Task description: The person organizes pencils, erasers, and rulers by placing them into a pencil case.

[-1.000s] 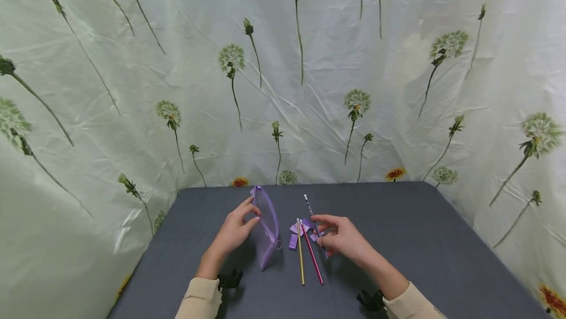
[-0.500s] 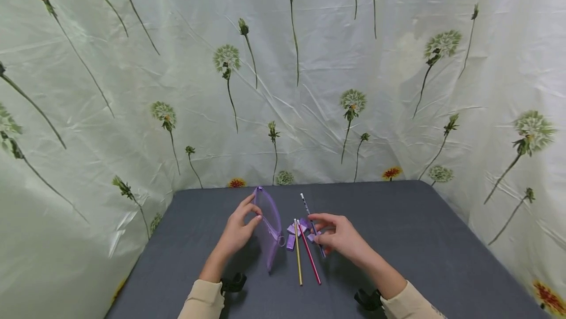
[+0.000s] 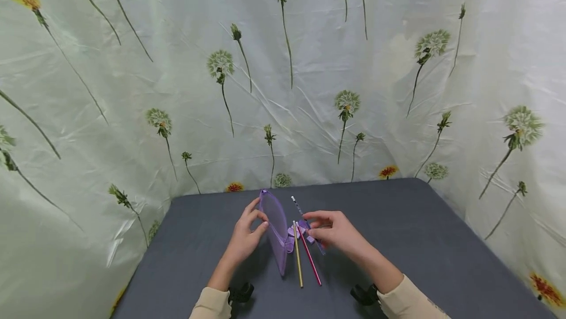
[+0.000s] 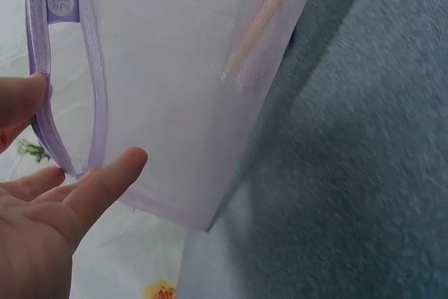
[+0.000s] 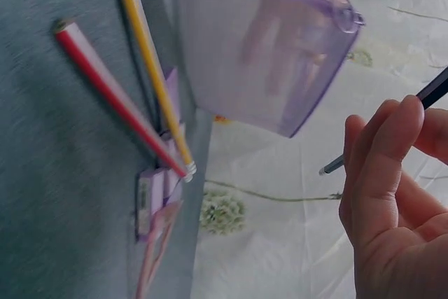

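My left hand [image 3: 244, 234] grips a lilac mesh zip pouch [image 3: 275, 213] by its upper edge and holds it upright. Between its two zip strips the pouch gapes a little, as the left wrist view shows, with the thumb on the outer strip [image 4: 38, 47]. A slim dark pencil [image 3: 297, 204] with a pale end is pinched in my right hand [image 3: 335, 231], tilted to the right of the pouch. Below lie a yellow pencil [image 3: 298, 262] and a red pencil [image 3: 311, 261], their white ends over several small purple blocks [image 5: 145, 201].
Everything is on a dark grey table [image 3: 380, 240]. A pale curtain [image 3: 309, 63] printed with dandelions hangs behind and at both sides. A black strap [image 3: 241, 293] sits at the left wrist, another strap [image 3: 364, 294] at the right.
The left hand has brought the pouch to the right, so its edge now overlaps the purple blocks in the head view. The dark pencil stays in the right hand and leans further left.
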Tool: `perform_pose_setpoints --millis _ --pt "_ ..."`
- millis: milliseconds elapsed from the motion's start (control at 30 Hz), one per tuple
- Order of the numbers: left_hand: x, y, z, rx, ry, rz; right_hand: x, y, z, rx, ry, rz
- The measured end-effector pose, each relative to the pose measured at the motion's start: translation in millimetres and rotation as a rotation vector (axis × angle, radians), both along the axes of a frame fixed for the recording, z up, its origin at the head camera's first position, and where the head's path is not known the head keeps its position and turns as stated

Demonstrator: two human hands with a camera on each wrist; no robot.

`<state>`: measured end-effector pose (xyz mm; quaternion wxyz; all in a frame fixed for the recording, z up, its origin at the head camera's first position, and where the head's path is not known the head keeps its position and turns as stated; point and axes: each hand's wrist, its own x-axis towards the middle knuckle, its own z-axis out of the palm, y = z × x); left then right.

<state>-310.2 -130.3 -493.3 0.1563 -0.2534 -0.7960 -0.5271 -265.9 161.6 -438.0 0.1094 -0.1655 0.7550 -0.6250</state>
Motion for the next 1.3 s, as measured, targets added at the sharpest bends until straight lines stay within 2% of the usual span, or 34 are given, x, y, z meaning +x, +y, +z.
perform_pose_setpoints --millis 100,167,333,400,567,733,1033,1300 --pt "1.5 -3.4 0.8 0.017 -0.031 -0.002 -4.5 -9 4.6 0.000 0.009 0.016" --pt "4.8 -5.0 5.7 0.023 -0.059 -0.013 -7.7 -14 6.6 0.007 0.021 0.028" --pt "21.7 -9.6 32.7 -0.008 -0.118 -0.043 -14.6 -29 9.2 0.029 0.052 0.059" --pt "20.2 -12.0 31.2 -0.016 -0.123 -0.039 -17.6 -35 9.6 0.033 0.062 0.070" --pt "5.5 -9.1 7.2 0.021 -0.094 -0.023 -24.2 -47 11.5 0.044 0.059 0.073" --pt "4.8 0.4 0.4 0.024 -0.069 -0.042 -29.2 -51 12.8 0.062 0.056 0.035" --pt "6.7 -0.4 -1.9 0.031 -0.067 -0.054 -33.5 -54 10.0 0.149 0.104 0.026" --pt "8.2 -15.3 6.1 -0.030 -0.069 -0.065 -31.8 -64 11.0 0.213 0.170 0.015"
